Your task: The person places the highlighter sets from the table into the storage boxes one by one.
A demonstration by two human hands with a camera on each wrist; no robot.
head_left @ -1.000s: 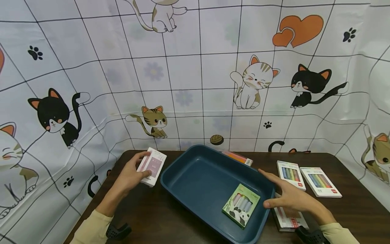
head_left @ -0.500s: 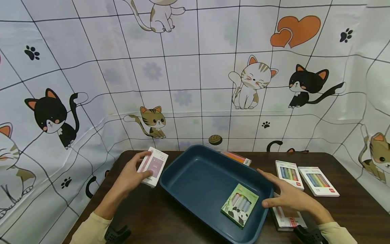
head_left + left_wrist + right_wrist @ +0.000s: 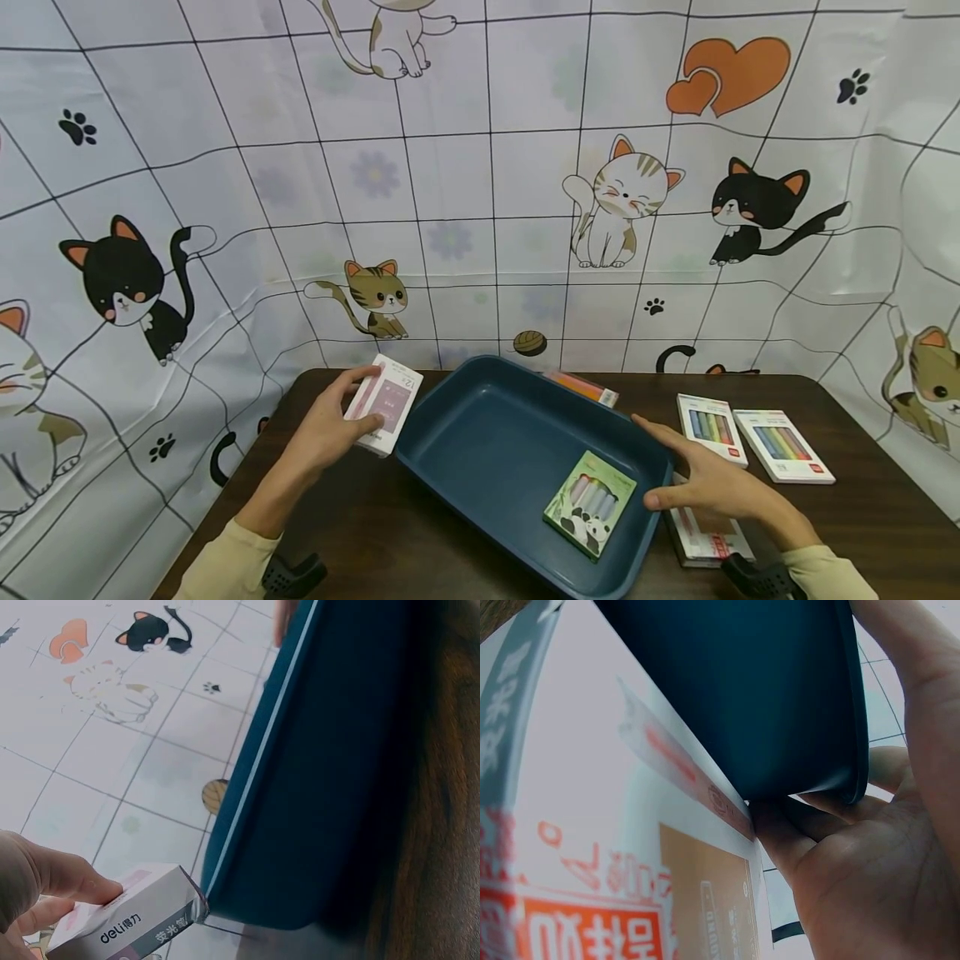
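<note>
My left hand grips a white and purple box of highlighters at the tray's left end. Thumb and fingers hold it by its sides, tilted; the left wrist view shows the box beside the tray's corner. The deep blue plastic tray sits slantwise on the table. Inside it, towards the right, lies a green box of markers with a panda picture. My right hand holds the tray's right end, thumb near the rim, some fingers hidden behind the wall.
Two white boxes of coloured pens lie on the dark wooden table at the right. Another white box is partly beneath my right hand. An orange-red pack shows behind the tray. A cat-print sheet hangs behind.
My left hand has moved slightly right and up with the highlighter box, bringing it closer to the tray's left rim. The right hand and the tray have stayed in place.
</note>
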